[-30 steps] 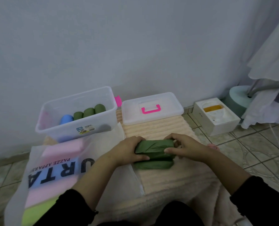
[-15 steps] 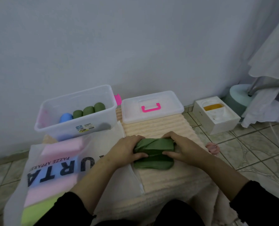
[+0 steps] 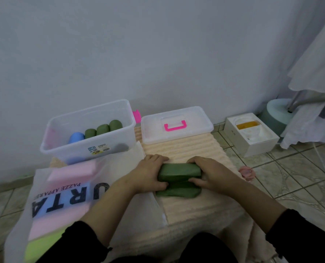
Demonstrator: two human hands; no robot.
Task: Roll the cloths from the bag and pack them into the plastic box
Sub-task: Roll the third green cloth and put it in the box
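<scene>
The person holds a dark green cloth (image 3: 178, 177) with both hands on a cream ribbed mat (image 3: 186, 149). The cloth is partly rolled: the thick rolled part lies between the hands, and a flat part of it lies on the mat nearer to the person. The left hand (image 3: 150, 175) is closed around the left end of the roll, with the thumb below and the fingers over the top. The right hand (image 3: 209, 173) grips the right end in the same way.

Behind and to the left stands the clear plastic box (image 3: 89, 149), open at the top. Inside it there are three green rolled cloths (image 3: 103, 129) side by side and one blue rolled cloth (image 3: 76, 137) just beside them (something pink also shows at the left wall of the box, but it is not clear what it is).

The white plastic bag (image 3: 63, 198) with black letters lies to the left of the mat, and pink, blue and light green folded cloths show through it. The lid (image 3: 177, 124) with a pink handle lies on the mat behind the hands. A white cardboard box (image 3: 252, 135) stands on the tiled floor (image 3: 290, 177) to the right.
</scene>
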